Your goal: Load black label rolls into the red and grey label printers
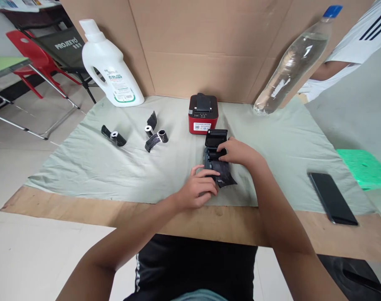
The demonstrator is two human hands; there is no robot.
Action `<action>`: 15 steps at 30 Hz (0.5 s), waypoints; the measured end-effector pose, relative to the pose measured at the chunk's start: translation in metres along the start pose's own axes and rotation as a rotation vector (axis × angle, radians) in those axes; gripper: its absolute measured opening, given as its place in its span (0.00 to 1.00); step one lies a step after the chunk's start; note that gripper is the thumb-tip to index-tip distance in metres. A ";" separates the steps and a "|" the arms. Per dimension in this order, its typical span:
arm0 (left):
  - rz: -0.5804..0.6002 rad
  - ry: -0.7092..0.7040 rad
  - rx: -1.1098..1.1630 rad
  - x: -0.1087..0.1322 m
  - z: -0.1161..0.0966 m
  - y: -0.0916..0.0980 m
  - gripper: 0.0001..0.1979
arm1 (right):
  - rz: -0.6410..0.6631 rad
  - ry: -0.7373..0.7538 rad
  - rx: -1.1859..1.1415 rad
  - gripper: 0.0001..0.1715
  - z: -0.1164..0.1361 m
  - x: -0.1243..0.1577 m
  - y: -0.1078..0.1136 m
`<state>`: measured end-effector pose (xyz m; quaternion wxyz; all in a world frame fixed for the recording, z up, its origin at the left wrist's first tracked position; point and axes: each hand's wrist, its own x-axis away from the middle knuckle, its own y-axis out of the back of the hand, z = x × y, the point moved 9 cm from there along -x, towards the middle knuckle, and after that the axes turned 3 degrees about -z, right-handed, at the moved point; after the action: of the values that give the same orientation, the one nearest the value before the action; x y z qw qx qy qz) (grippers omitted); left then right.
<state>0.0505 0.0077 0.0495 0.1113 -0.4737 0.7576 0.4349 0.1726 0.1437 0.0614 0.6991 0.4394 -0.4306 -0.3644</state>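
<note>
A small black label printer lies on the cloth in front of me with its lid raised. Inside it sits a black roll, and a dark, shiny strip trails from it towards me. My right hand comes in from the right, thumb and finger bent against the roll. My left hand rests low on the left, its fingers apart and one fingertip touching the strip's edge. The left palm is hidden from view. Just behind the lid stands a red and black box-shaped printer.
Loose black rolls with trailing strips lie on the left, more rolls nearer the middle. A white detergent bottle and a clear bottle stand by the cardboard wall. A phone lies front right. A person's sleeve shows beyond.
</note>
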 end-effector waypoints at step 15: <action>-0.629 0.660 0.397 0.017 0.077 0.060 0.23 | -0.019 0.465 -0.587 0.12 0.086 0.033 0.021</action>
<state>-0.0266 0.0663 0.0270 0.0796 -0.7615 0.6410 0.0545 0.1079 0.0963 0.1111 0.8709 0.2954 -0.1336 -0.3695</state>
